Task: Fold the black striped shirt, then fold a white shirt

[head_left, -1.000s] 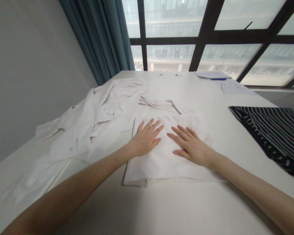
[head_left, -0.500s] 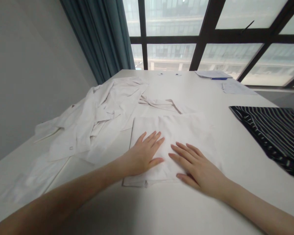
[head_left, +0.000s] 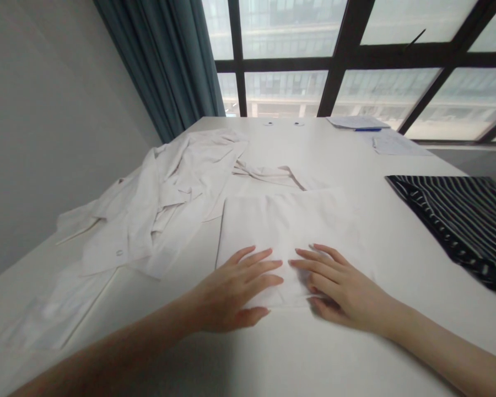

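Note:
A folded white cloth [head_left: 289, 220] lies flat on the white table [head_left: 273, 358] in front of me, with strap-like pieces [head_left: 268, 172] reaching out beyond its far edge. My left hand [head_left: 240, 289] rests on the cloth's near left part, fingers spread and pointing right, the thumb at the near edge. Opposite it, my right hand [head_left: 339, 284] touches the near right part, fingers apart and pointing left. The fingertips of the two hands are close but do not touch. Neither hand grips anything.
Crumpled white garments [head_left: 169, 193] cover the table's left side. A black-and-white striped cloth [head_left: 467, 226] lies at the right. Papers [head_left: 357, 122] and a blue pen [head_left: 367, 129] are at the far right, near the window. A blue curtain [head_left: 169, 66] hangs at the back left.
My left hand has moved toward me, to the cloth's near edge. My right hand has shifted slightly, its fingers now more bent. The cloth looks nearly unmoved.

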The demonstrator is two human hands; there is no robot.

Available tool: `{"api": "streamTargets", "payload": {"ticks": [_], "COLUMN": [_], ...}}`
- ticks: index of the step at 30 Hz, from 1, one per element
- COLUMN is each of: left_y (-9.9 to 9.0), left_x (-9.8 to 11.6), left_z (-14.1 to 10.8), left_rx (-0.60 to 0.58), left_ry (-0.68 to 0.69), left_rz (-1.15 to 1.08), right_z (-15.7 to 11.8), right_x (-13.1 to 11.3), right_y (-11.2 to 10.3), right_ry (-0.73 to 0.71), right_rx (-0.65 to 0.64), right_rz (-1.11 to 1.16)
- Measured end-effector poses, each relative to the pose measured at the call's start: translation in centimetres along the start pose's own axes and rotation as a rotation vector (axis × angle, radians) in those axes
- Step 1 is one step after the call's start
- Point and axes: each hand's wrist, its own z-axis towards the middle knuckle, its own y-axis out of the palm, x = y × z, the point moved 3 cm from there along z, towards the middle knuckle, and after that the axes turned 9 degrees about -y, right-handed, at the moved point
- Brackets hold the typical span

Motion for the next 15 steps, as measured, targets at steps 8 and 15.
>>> {"api": "streamTargets", "payload": {"ticks": [8,15], "left_y": [-1.0,-1.6], "left_x": [0.3,0.2], "left_z": [0.2,0.1], "left_rx": [0.186,0.163], "left_ry": [0.03,0.123], "left_rz": [-0.15,-0.139], "right_z": [-0.1,-0.2], "right_x": [-0.4,0.9], "right_y": [-1.1,-0.2], "right_ry": [-0.074,0.064], "right_rx": [0.081,-0.046], "right_rz": [0.037,0.296]}}
